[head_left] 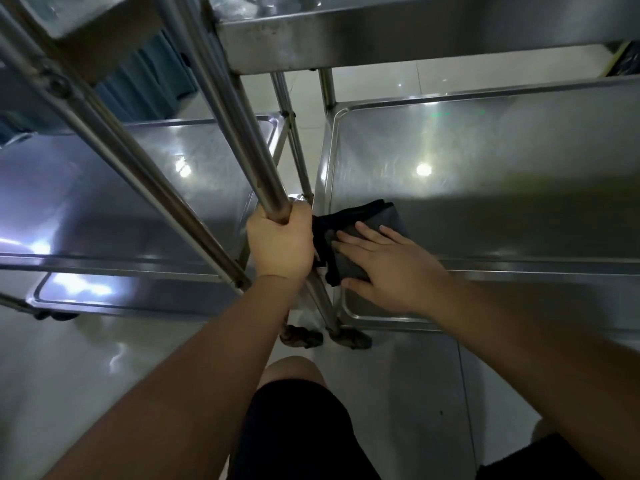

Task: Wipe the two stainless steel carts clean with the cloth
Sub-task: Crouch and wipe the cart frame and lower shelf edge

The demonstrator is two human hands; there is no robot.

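Note:
Two stainless steel carts stand side by side. The left cart fills the left half of the view, the right cart the right half. My left hand grips an upright steel post between them, fingers curled round it. A folded dark grey cloth lies on the near left corner of the right cart's middle shelf. My right hand presses flat on the cloth, fingers straight and spread. Part of the cloth hangs over the shelf's left rim.
An upper shelf of the right cart overhangs at the top. Lower shelves show beneath each cart. Caster wheels sit on the pale glossy tiled floor. My knees in black shorts are at the bottom.

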